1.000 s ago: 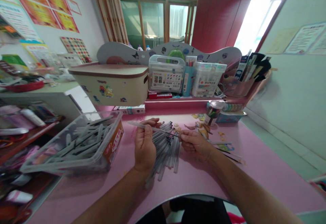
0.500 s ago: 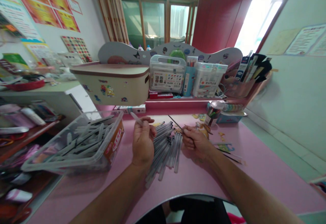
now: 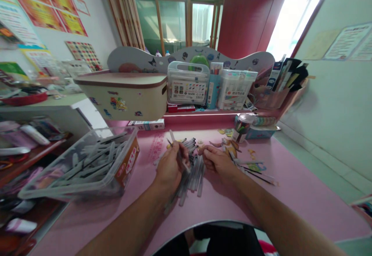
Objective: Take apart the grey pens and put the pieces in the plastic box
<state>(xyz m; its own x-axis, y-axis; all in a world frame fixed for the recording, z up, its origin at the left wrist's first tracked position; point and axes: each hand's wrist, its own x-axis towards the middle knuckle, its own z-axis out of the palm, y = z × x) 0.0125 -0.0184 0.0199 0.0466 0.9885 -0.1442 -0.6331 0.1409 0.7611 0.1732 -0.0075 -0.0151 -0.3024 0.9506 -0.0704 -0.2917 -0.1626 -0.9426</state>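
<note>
My left hand (image 3: pixel 171 165) is closed around a slim translucent plastic tube (image 3: pixel 172 136), whose upper end sticks up past the fingers. A short dark tip shows beside it. My right hand (image 3: pixel 217 159) is pinched shut just to the right; what lies between its fingertips, if anything, I cannot make out. Under and between the hands lies a pile of similar translucent tubes (image 3: pixel 193 178), several with dark ends pointing away from me. To the right of my right hand, a few thin dark rods (image 3: pixel 258 173) rest on the pink table (image 3: pixel 296 205).
On the left stands a clear plastic bin (image 3: pixel 72 190) full of translucent tubes. A lidded jar (image 3: pixel 243 126) and a blue box (image 3: pixel 261 132) are at the back right. A shelf behind carries a cream storage box (image 3: pixel 124 101), marker cases (image 3: pixel 188 87) and a pen holder (image 3: pixel 270 97).
My right hand's long dark rod no longer shows there. My left hand has moved right, nearer the right hand, its tube now more upright with a dark tip beside it.
</note>
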